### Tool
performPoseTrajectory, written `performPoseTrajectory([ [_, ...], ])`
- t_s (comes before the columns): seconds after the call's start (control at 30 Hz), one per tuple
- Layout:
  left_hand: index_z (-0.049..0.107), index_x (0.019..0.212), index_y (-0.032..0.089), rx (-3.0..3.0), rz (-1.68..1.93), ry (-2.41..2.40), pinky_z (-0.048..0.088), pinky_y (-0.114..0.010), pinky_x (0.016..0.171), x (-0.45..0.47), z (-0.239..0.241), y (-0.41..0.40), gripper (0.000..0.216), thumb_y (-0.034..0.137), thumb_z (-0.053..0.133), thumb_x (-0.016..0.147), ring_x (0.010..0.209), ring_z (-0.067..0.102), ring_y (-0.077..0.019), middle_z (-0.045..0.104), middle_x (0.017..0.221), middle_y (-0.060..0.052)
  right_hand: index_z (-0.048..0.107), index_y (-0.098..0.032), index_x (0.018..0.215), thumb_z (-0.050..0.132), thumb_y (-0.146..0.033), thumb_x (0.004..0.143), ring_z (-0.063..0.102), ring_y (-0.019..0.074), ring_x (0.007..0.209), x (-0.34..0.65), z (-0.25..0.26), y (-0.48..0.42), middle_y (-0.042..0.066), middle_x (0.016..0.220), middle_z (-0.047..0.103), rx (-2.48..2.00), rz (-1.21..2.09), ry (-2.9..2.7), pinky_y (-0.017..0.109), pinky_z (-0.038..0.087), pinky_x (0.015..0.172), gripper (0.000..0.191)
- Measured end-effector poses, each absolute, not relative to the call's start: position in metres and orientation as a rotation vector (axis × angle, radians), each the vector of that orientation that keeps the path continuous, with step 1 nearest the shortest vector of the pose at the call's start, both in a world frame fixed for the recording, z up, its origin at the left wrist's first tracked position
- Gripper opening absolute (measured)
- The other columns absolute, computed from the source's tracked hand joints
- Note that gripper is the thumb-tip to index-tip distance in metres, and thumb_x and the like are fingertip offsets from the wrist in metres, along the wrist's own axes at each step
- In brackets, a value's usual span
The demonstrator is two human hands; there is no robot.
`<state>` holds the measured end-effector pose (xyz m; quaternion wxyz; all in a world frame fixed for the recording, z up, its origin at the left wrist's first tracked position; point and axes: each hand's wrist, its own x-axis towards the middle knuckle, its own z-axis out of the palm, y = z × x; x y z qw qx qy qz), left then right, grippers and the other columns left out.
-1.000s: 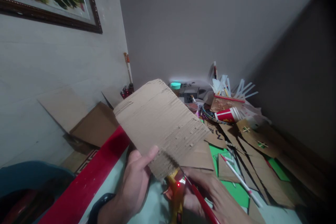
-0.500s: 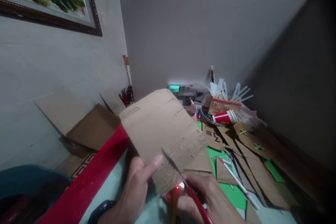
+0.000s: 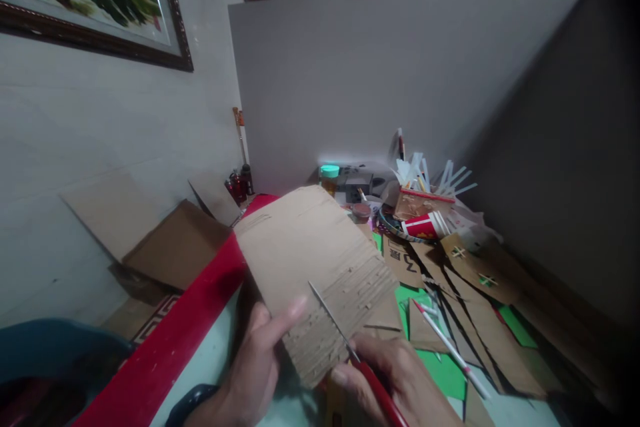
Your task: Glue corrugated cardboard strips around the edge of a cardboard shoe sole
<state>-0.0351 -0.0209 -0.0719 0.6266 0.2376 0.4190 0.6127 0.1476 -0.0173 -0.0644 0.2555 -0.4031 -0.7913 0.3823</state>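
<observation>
A brown corrugated cardboard sheet [image 3: 310,260] with a torn, peeled surface is held up over the table. My left hand [image 3: 257,360] grips its lower left edge, thumb pressed on the face. My right hand [image 3: 400,387] is closed around a red-handled knife [image 3: 373,387]. The thin blade [image 3: 330,317] lies across the lower part of the cardboard face, pointing up and left.
A red table edge [image 3: 185,327] runs diagonally at left, with cardboard pieces [image 3: 175,247] beyond it. Cut cardboard strips [image 3: 470,300], a green mat [image 3: 445,367], a white pen [image 3: 450,347], a red cup [image 3: 425,225] and a box of sticks [image 3: 425,197] crowd the right. A grey panel [image 3: 375,73] stands behind.
The cardboard sheet has dropped lower and tilted flatter. The knife blade has come up onto its face; the yellow object with the red light under it is no longer visible.
</observation>
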Motion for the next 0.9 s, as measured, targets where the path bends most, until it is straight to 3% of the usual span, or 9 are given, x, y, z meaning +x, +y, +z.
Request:
performPoseTrajectory([
  [0.17,0.063,0.113,0.014,0.526,1.465,1.048,0.056,-0.041,0.086,-0.041,-0.068,-0.017,0.038,0.035,0.074,0.083,0.095,0.073,-0.0291,0.079,0.098,-0.011,0.059,-0.02,0.081,0.055,-0.067,0.087,0.044,0.0146,0.061,0.147,-0.069,-0.021,-0.001,0.067,0.055,-1.146,1.199,-2.085,0.027,0.034,0.057,0.047],
  [0.37,0.067,0.105,0.014,0.57,1.517,1.12,0.055,-0.036,0.088,-0.043,-0.065,-0.017,0.037,0.034,0.08,0.078,0.094,0.074,-0.026,0.079,0.094,-0.007,0.052,-0.025,0.094,0.065,-0.068,0.079,0.057,0.0179,0.061,0.147,-0.068,-0.024,0.0,0.071,0.063,-1.116,1.182,-1.923,0.029,0.044,0.059,0.047],
  [0.57,0.071,0.1,0.013,0.603,1.506,1.099,0.057,-0.037,0.072,-0.038,-0.066,-0.021,0.039,0.034,0.084,0.07,0.087,0.074,-0.0313,0.08,0.09,-0.01,0.046,-0.024,0.093,0.066,-0.08,0.069,0.054,0.0165,0.061,0.149,-0.073,-0.019,-0.002,0.072,0.061,-1.079,1.209,-1.965,0.027,0.041,0.056,0.064],
  [0.67,0.072,0.1,0.015,0.589,1.499,1.094,0.056,-0.039,0.074,-0.035,-0.069,-0.025,0.039,0.034,0.084,0.069,0.088,0.074,-0.0324,0.08,0.09,-0.01,0.043,-0.024,0.09,0.062,-0.084,0.069,0.054,0.0163,0.061,0.146,-0.08,-0.018,-0.002,0.07,0.058,-1.039,1.25,-1.932,0.026,0.04,0.056,0.066],
  [0.8,0.071,0.093,0.016,0.569,1.467,1.044,0.057,-0.039,0.079,-0.034,-0.069,-0.028,0.029,0.033,0.083,0.072,0.089,0.073,-0.0298,0.079,0.088,-0.008,0.039,-0.025,0.085,0.065,-0.088,0.061,0.046,0.0132,0.055,0.141,-0.086,-0.019,-0.005,0.064,0.051,-1.074,1.314,-1.852,0.025,0.033,0.052,0.072],
  [0.9,0.071,0.101,0.016,0.554,1.472,1.009,0.058,-0.037,0.079,-0.033,-0.066,-0.028,0.034,0.03,0.082,0.073,0.09,0.074,-0.0285,0.079,0.094,-0.007,0.037,-0.025,0.084,0.065,-0.085,0.065,0.038,0.011,0.054,0.14,-0.085,-0.022,-0.008,0.061,0.042,-1.115,1.372,-1.793,0.025,0.024,0.051,0.068],
])
